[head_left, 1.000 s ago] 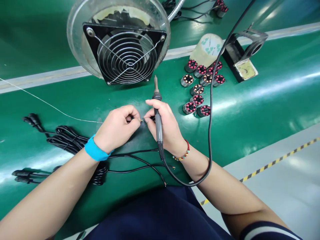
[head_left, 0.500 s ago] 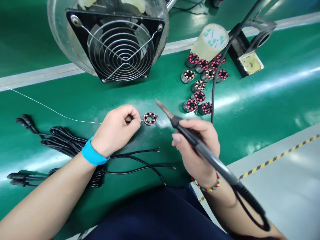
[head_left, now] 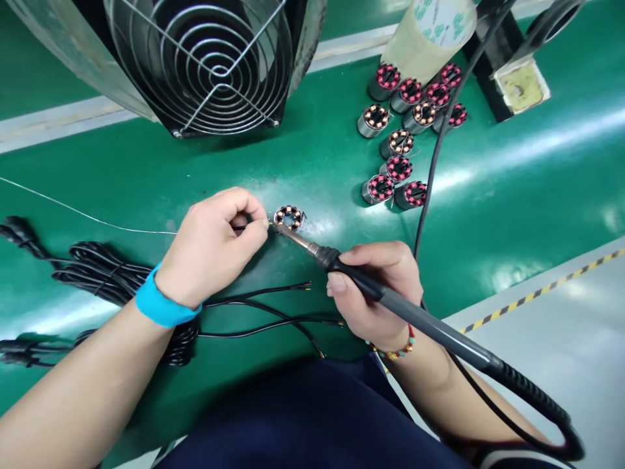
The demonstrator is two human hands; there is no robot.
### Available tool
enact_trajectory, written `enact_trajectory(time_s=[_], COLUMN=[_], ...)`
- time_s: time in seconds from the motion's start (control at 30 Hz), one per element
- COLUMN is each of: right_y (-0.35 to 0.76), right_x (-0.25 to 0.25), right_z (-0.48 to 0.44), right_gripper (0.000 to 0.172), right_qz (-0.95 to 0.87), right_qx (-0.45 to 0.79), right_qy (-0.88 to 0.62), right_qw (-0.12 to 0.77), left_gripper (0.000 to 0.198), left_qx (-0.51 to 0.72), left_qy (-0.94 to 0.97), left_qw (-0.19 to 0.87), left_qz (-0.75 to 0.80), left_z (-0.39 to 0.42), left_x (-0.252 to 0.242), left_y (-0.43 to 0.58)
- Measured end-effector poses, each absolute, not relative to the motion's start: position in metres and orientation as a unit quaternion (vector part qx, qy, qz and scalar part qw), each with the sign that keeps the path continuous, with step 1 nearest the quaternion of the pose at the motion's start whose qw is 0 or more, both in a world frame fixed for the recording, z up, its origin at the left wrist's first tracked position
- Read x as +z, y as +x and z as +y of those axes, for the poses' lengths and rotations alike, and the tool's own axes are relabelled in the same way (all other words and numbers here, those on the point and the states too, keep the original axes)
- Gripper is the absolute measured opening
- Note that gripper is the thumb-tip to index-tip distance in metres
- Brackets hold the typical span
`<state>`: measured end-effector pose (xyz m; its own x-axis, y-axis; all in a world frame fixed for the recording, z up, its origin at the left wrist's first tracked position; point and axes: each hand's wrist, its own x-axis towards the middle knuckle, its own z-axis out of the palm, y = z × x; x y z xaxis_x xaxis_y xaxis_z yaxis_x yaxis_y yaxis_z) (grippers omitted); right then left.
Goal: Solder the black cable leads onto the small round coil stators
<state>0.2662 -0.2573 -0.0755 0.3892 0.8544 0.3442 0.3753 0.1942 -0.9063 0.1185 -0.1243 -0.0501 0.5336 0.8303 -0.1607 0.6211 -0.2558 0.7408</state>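
Now the hot-tool iron [head_left: 439, 331] your right hand [head_left: 383, 286] grips has moved close to the coil ring [head_left: 280, 215], beside the wire [head_left: 271, 223] your left hand [head_left: 212, 241] pinches. The green table [head_left: 488, 247] shines; striped tape [head_left: 544, 290] crosses the floor [head_left: 576, 326].

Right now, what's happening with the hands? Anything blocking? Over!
Left hand pinching cable end. Right hand gripping soldering iron, tip beside copper coil ring. Nothing visibly blocking tip; fan stands beyond.

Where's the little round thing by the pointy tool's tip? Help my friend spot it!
First find the big wire-grilled fan. Below it, to the right, past the left hand, lies a small ring of copper-coloured coils. Unlike the crowd of similar pieces farther right, it sits alone, beside the tip of the soldering iron.
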Motion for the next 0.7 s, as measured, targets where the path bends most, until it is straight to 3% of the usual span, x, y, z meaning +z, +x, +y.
enact_trajectory(time_s=[0.53,0.7], right_y=[0.267,0.271], right_x=[-0.076,-0.063], right_z=[-0.255,-0.253], right_gripper=[0.020,0.028], right_qz=[-0.510,-0.539], right_qx=[0.192,0.191], right_qy=[-0.601,-0.632], right_qw=[0.584,0.524], left_gripper=[0.011,0.012], left_qx=[0.143,0.139], left_qy=[0.773,0.773], left_qw=[0.403,0.402], left_qz=[0.469,0.470], left_z=[-0.124,-0.124], left_x=[-0.052,-0.051], left_y=[0.119,0.120])
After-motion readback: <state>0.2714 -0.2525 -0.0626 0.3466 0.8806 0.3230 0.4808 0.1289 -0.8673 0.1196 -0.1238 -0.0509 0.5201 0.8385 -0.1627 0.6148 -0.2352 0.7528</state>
